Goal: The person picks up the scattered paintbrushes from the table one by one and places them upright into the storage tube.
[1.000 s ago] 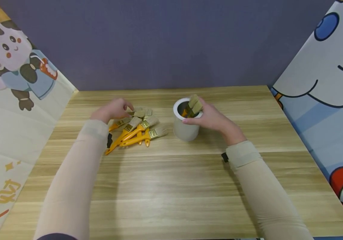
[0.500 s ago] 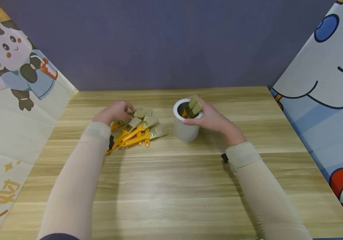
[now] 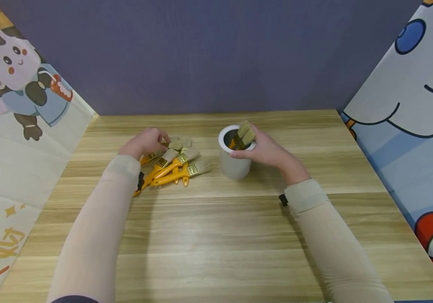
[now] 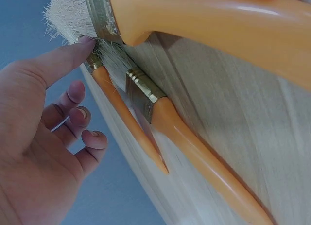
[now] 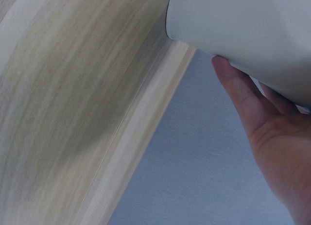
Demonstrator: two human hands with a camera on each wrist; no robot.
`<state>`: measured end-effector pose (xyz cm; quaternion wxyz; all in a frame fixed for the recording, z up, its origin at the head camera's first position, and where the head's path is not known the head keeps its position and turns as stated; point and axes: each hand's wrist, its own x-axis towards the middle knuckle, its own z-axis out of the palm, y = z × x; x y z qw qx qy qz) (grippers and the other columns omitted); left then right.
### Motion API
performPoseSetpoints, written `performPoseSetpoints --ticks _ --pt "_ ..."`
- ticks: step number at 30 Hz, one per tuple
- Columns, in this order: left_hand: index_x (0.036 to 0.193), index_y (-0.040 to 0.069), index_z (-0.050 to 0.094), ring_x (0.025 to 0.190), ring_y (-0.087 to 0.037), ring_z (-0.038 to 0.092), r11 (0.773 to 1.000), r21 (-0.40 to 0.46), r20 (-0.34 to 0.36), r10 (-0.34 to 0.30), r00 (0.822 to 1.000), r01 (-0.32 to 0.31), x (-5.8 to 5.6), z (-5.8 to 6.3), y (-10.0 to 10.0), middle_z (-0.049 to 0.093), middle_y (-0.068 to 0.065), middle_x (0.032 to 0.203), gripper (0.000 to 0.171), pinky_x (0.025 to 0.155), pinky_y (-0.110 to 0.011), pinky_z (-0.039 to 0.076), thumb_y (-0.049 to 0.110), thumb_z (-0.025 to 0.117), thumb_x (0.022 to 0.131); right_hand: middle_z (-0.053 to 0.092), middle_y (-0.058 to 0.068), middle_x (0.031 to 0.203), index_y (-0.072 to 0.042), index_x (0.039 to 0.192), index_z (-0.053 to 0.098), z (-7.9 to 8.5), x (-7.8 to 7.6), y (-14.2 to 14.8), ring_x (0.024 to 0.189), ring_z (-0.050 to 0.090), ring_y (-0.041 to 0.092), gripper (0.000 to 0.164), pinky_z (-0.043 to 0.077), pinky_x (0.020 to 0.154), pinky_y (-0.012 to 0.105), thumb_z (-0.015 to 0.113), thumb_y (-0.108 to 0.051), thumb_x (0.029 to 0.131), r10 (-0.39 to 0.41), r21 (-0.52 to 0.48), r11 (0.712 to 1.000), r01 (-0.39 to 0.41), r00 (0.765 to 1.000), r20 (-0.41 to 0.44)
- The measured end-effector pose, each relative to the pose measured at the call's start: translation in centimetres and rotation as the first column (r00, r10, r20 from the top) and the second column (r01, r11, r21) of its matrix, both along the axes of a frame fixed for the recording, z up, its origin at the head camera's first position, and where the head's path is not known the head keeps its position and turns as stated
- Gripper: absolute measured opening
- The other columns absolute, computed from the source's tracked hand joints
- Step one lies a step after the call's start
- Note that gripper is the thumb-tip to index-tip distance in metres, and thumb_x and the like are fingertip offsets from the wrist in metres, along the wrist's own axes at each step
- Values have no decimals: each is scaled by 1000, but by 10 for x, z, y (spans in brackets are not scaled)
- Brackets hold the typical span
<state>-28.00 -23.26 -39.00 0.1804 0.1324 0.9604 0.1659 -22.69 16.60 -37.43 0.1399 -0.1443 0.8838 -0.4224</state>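
Several paintbrushes (image 3: 171, 168) with orange handles and pale bristles lie in a loose pile on the table's left half. My left hand (image 3: 146, 141) is at the pile's far left side. In the left wrist view, the thumb of my left hand (image 4: 43, 123) is at the bristle end of a paintbrush (image 4: 121, 103), seemingly pinching it; the other fingers curl loosely. My right hand (image 3: 263, 147) grips the grey-white can (image 3: 234, 164) near its rim, thumb in front. Paintbrushes (image 3: 244, 134) stand in the can, bristles up, leaning towards that hand. The right wrist view shows the can's side (image 5: 243, 25) against my fingers.
The wood-grain table (image 3: 209, 240) extends in front of the pile and can. A dark blue-purple panel (image 3: 216, 54) rises along the back edge. Printed cartoon panels flank the table, one left (image 3: 49, 147) and one right (image 3: 402, 97).
My left hand has shifted slightly to the right over the pile since one second ago, then stayed nearly still. The right hand and the can have not visibly moved.
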Motion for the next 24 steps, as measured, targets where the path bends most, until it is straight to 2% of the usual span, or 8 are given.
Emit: performPoseSetpoints --ticks 8,15,19,24 --pt "139 7 69 91 -27 49 1000 -8 9 3 1000 -3 3 7 1 57 -15 108 37 80 -44 43 18 71 103 50 12 159 -23 166 29 1 0 -1 149 47 35 111 35 124 60 90 -57 80 -1 10 1000 1 1000 4" --pt "139 0 67 80 -25 40 1000 10 -25 -24 999 24 0 21 -3 46 -11 90 39 74 -42 35 18 68 104 49 11 161 -23 167 28 0 0 0 150 46 34 112 35 125 59 90 -56 80 -9 4 1000 9 1000 7" --pt "135 -3 67 84 -26 44 999 30 -69 -18 997 21 -4 30 -6 52 -13 95 38 79 -44 37 18 68 104 52 9 157 -24 165 32 -1 1 0 147 49 32 108 37 124 58 91 -55 80 -7 -13 1000 7 1000 6" --pt "131 -6 68 84 -28 50 997 73 -124 21 992 -12 -7 43 -11 60 -14 95 37 87 -48 43 20 68 105 55 8 152 -24 162 35 -2 1 1 143 51 30 104 39 122 57 91 -55 80 -1 -23 1000 1 1000 0"
